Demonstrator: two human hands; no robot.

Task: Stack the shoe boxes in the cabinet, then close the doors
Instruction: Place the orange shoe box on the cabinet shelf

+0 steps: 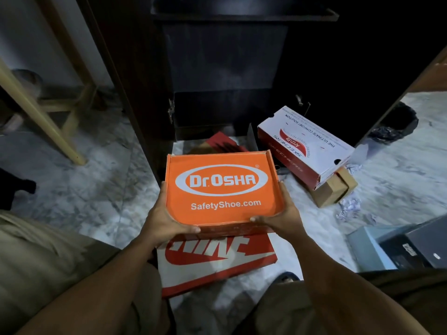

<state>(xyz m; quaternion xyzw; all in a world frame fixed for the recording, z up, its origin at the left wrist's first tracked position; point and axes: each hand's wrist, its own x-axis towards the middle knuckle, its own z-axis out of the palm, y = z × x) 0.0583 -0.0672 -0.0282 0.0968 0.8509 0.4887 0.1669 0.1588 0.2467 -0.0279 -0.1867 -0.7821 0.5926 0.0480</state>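
An orange Dr.Osha shoe box point(221, 189) is held level in the air in front of the open dark cabinet point(225, 59). My left hand point(167, 218) grips its left near corner, thumb on the front edge. My right hand point(281, 213) grips the right near corner the same way. Under the held box a red and white Nike box point(212, 264) lies on the floor. A white and red Skechers box point(306, 146) leans tilted on a brown cardboard box point(335, 189) to the right. Another red box point(222, 143) lies at the cabinet's foot.
The cabinet's left door point(125, 76) and right door point(377, 76) stand open. A wooden stool's legs point(41, 112) are at the left. Crumpled paper point(350, 206) lies on the marble floor, a dark bin point(396, 124) behind the right door, grey and black boxes point(411, 247) at the right.
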